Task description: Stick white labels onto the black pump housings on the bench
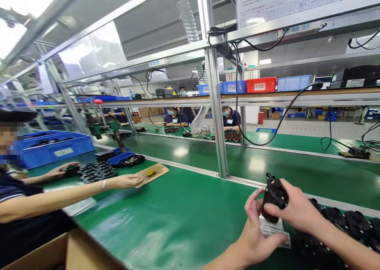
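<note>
My right hand (293, 204) grips a black plastic housing (274, 198) with a short nozzle on top and a round port on its side. Below and left of it, my left hand (257, 234) is open, thumb stretched out and fingers curving up beside the housing; whether they touch it is hard to tell. A clear plastic piece with printed white labels (271, 228) shows between my left thumb and fingers, under the housing; I cannot tell if it is held or lies on the bench. Several similar black housings (335, 218) stand in rows at the right, partly behind my right forearm.
Green bench (178, 214) runs ahead, with a metal upright (218, 115) behind it. At left, a co-worker's arm (89, 191) reaches toward a cardboard piece (157, 174) bearing a yellow item. A blue crate (56, 149) and an open carton (80, 250) are also left.
</note>
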Motion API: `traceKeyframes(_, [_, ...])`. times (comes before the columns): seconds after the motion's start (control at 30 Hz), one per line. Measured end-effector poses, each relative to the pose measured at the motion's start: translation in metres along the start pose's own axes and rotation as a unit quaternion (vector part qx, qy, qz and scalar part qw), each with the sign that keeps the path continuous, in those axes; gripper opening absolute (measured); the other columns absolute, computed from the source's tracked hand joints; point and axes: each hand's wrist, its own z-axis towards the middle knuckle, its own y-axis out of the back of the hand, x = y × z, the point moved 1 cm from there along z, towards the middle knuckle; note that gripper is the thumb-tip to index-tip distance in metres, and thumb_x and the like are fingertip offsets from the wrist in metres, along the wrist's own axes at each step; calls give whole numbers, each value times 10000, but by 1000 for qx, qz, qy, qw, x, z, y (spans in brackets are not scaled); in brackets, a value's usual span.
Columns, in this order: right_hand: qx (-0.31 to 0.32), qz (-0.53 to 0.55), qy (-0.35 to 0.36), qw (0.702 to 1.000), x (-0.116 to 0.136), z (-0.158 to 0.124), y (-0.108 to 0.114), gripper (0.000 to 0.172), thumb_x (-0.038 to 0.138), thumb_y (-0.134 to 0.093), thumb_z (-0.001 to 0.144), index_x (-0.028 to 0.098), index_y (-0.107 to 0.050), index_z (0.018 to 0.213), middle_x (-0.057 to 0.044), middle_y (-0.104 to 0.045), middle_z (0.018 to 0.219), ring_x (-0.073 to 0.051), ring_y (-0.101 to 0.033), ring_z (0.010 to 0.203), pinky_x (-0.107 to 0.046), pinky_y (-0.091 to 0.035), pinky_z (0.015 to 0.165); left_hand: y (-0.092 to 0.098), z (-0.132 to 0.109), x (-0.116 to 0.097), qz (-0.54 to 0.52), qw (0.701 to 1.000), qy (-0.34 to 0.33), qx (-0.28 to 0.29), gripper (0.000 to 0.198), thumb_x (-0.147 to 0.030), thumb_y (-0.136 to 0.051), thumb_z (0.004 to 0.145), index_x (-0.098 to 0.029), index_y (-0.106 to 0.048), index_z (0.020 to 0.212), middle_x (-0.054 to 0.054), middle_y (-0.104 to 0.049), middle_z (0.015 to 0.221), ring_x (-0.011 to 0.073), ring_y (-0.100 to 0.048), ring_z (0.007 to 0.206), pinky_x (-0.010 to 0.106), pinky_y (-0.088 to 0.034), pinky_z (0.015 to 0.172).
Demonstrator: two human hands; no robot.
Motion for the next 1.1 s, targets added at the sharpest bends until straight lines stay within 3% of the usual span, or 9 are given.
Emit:
traceKeyframes(0.2, [-53,-191,-117,973,-59,44,52,555,327,-810,841,158,-512,1277,-131,-703,1098,-265,-658,933,-321,-440,759,10,18,-5,3,990,85,-113,684,-315,-687,974,-354,-256,1503,134,-404,1520,292,-586,1250,459,-532,989])
traceKeyframes(0.33, [-3,-233,-219,948,-104,52,58,453,362,-796,923,132,-590,1255,-105,-675,1113,-243,-663,962,-383,-546,852,8,21,2,-32,984,135,-114,655,-396,-731,947,-348,-363,1487,121,-467,1481,280,-610,1192,430,-556,950])
traceKeyframes(0.47, [92,-227,-271,931,-120,57,58,311,353,-733,1011,140,-652,1223,-78,-679,1140,-209,-684,957,-386,-611,853,8,21,7,-106,972,179,-111,611,-388,-829,850,-301,-527,1374,132,-533,1439,275,-652,1109,388,-576,869])
traceKeyframes(0.6, [167,-217,-278,921,-107,65,71,278,337,-730,1020,132,-675,1199,-73,-700,1092,-200,-705,910,-380,-632,819,15,26,5,-216,936,266,-79,528,-315,-889,778,-248,-668,1252,126,-606,1385,267,-672,1091,361,-582,865])
traceKeyframes(0.7, [141,-204,-202,947,-81,69,73,323,290,-747,998,141,-668,1274,-112,-687,1247,-241,-694,1064,-441,-600,947,18,28,0,-268,909,304,-93,456,-274,-892,756,-230,-738,1184,106,-653,1356,243,-667,1077,323,-579,851])
traceKeyframes(0.77, [112,-176,-119,971,-59,68,61,337,273,-739,987,162,-685,1300,-113,-680,1321,-245,-672,1139,-413,-554,1004,18,29,-3,-287,900,312,-99,442,-243,-895,734,-224,-759,1154,98,-679,1317,227,-667,1044,309,-577,838])
traceKeyframes(0.87, [124,-112,-22,986,-31,62,29,200,358,-721,976,208,-802,1082,-35,-774,1043,-189,-700,929,-272,-531,801,18,31,-6,-301,896,311,-96,429,-198,-892,715,-216,-772,1127,88,-705,1244,215,-658,1015,299,-577,825])
traceKeyframes(0.97, [118,-82,16,990,-20,56,4,179,375,-760,921,207,-812,895,-8,-744,829,-159,-653,746,-247,-453,638,20,34,-4,-307,897,305,-91,424,-170,-887,705,-207,-773,1112,79,-715,1153,210,-651,1001,287,-573,805])
traceKeyframes(1.1, [64,-82,60,993,-14,44,-3,98,209,-713,886,179,-744,798,-39,-713,868,-169,-637,775,-267,-460,688,10,29,1,-307,895,300,-125,586,-179,-895,654,-222,-741,1217,96,-702,1224,199,-678,958,269,-566,752])
